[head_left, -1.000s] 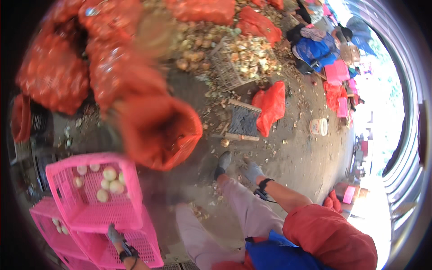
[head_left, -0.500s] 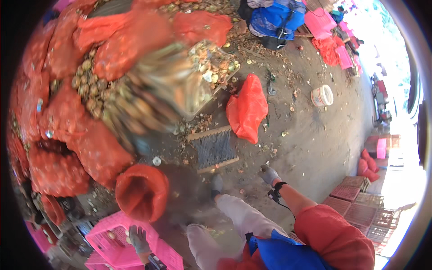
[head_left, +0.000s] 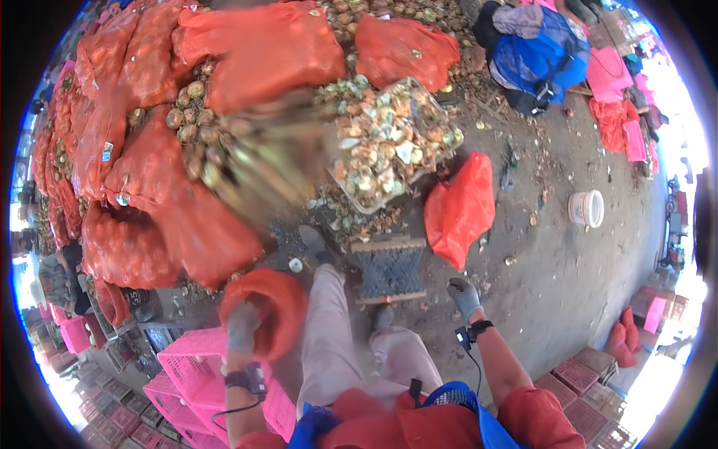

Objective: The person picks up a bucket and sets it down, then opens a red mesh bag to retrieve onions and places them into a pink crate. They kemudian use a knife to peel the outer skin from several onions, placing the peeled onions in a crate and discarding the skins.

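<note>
My left hand (head_left: 243, 325), in a grey glove, hangs over the near left rim of an orange-red mesh sack (head_left: 286, 322). The sack stands with its mouth open and its rim rolled outward. Motion smears the left fingers, and I cannot tell whether they touch the rim. To the right of my legs, my right hand (head_left: 466, 297), also gloved, hangs in the air with its fingers loosely curved and nothing visible in them. Nearest to it lies a crumpled red mesh bag (head_left: 462, 209). Pink plastic crates (head_left: 191, 359) stand beside my left forearm.
Filled onion sacks (head_left: 202, 232) are heaped at the left, with loose onions (head_left: 191, 116) among them. Ahead are a crate of onion peelings (head_left: 389, 138), a low woven stool (head_left: 390, 273) and a blurred mass of onions. A white bucket (head_left: 585, 208) stands at the right.
My left hand has moved from above the pink crate up to the sack's mouth. My legs have stepped, and the view has swung, shifting the scene rightward. My right hand still hangs at my side.
</note>
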A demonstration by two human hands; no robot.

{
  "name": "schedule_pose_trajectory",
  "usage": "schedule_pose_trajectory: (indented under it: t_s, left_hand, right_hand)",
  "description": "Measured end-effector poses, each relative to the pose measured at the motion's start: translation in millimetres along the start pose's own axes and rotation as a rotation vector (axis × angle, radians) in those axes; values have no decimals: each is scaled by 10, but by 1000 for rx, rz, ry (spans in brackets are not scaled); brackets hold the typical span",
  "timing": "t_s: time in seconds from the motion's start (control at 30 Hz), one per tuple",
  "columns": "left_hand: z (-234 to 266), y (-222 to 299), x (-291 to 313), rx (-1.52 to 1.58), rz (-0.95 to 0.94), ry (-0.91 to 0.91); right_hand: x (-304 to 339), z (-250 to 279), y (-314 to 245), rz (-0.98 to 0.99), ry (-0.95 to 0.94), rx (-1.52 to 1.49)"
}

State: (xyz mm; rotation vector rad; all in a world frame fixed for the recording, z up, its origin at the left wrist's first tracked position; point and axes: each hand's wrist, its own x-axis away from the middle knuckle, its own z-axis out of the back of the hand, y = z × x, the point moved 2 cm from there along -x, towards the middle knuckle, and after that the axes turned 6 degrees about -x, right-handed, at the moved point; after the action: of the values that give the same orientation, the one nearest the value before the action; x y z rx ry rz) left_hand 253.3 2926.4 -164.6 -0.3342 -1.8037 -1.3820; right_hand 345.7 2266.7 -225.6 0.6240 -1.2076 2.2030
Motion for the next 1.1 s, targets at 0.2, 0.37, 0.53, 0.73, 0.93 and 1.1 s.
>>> schedule_pose_trajectory:
  t_s: [0.2,0.37,0.53,0.73,0.93,1.1]
  left_hand:
    - [-295,479,-721,-334,24,-78]
    - [218,329,-359,-830,110,-322]
    - [-679,1508,-144,-998,-44,-696]
    - [-1415,1840,-228,-949,108,-725]
    - [-1741,1318,96,-1088,273,-787]
    - [-3006,1878,381,-1110,222,-573]
  right_hand:
    - [-475,54,-1170,137,-42,480]
    - [21,331,-2717,-6,-222,540]
    - [722,743,-3271,-167,-891,1004]
    - [674,575,-3603,-135,-1020,1132]
    - [-290,827,-4075,-1,-1297,996]
    - [-451,2164,-3604,-299,-1486,274]
